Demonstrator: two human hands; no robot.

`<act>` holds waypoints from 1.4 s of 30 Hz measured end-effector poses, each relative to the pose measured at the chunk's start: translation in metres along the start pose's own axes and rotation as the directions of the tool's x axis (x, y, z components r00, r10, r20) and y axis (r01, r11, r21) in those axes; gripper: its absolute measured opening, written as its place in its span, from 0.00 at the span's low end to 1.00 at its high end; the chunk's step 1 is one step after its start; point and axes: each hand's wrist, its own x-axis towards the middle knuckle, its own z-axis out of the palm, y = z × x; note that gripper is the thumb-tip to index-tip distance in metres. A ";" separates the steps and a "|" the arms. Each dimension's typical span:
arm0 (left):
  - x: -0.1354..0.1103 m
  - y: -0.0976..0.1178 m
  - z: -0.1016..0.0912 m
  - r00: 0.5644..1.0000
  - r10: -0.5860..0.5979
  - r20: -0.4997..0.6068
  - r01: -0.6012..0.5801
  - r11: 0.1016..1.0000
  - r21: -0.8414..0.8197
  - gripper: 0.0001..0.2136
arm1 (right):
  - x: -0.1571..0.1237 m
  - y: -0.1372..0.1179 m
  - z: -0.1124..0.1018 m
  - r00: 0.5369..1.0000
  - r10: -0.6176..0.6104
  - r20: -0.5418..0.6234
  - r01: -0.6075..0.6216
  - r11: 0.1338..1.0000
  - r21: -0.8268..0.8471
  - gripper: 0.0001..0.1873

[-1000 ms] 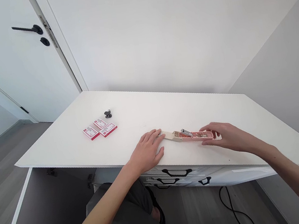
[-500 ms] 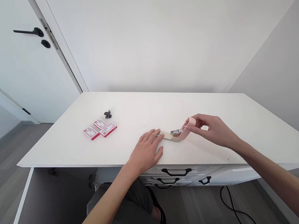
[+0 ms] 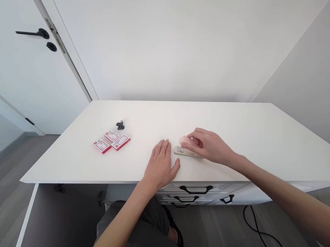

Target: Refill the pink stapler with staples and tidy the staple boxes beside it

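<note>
A small stapler with a pink top arm and a cream base lies on the white cabinet top. My right hand pinches the pink arm between thumb and fingers, holding it low over the base. At the left end of the base its metal plate shows; the hinge end is hidden under my right hand. My left hand rests flat on the surface just left of the stapler, fingers stretched out and apart from it.
Three red-and-white staple boxes lie to the left, with a small black clip-like object behind them. Black-handled drawers are below the front edge. An open cabinet door juts out at lower left. A black cable lies on the floor.
My right hand has swung the stapler's pink arm leftward and down over the base. My left hand has let go of the base's left end and moved slightly left.
</note>
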 end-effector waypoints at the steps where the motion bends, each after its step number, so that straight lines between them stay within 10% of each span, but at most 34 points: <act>1: 0.000 0.000 0.001 1.000 0.000 -0.002 0.000 1.000 -0.002 0.27 | 0.001 -0.002 0.003 1.000 -0.004 0.014 0.005 0.999 -0.033 0.23; 15: -0.001 0.000 0.000 1.000 0.006 -0.016 -0.006 1.000 -0.016 0.22 | 0.012 -0.008 0.015 0.982 -0.034 0.187 0.074 0.974 -0.213 0.17; 29: -0.001 0.001 -0.002 1.000 -0.010 -0.018 0.009 1.000 -0.030 0.22 | -0.037 0.051 0.019 0.999 -0.047 -0.012 0.048 0.988 0.146 0.19; 42: 0.000 0.001 -0.004 1.000 -0.022 -0.022 0.021 0.998 -0.060 0.21 | -0.011 0.050 0.043 0.995 0.099 -0.015 -0.086 0.923 0.376 0.18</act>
